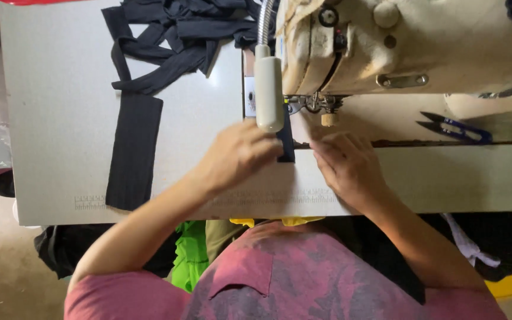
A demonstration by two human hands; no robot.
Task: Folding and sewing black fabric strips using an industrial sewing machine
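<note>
The person's left hand point(238, 155) is resting on a small dark fabric piece point(286, 141) that is lying on the white desk point(60, 106), just in front of the needle area of a cream sewing machine point(410, 47). The fingers are curling over the near edge of the piece and pressing on it, so this grip is clamping the cloth against the desk rather than lifting it. The right hand point(348, 166) is lying flat just to the right of the piece, its fingertips pointing toward the needle; whether this grip is closing on anything cannot be told, as the fingers are blurring and nothing is showing between them.

A white lamp head point(269, 92) on a flexible neck is hanging directly above the left hand's fingers and is hiding part of the fabric piece. To the left, well apart from the hands, a long dark ribbed strip point(134, 151) is lying along the desk, and a loose pile of dark strips point(179, 35) is sitting at the far edge. Blue-handled thread snips point(454, 127) are resting on the machine bed to the right.
</note>
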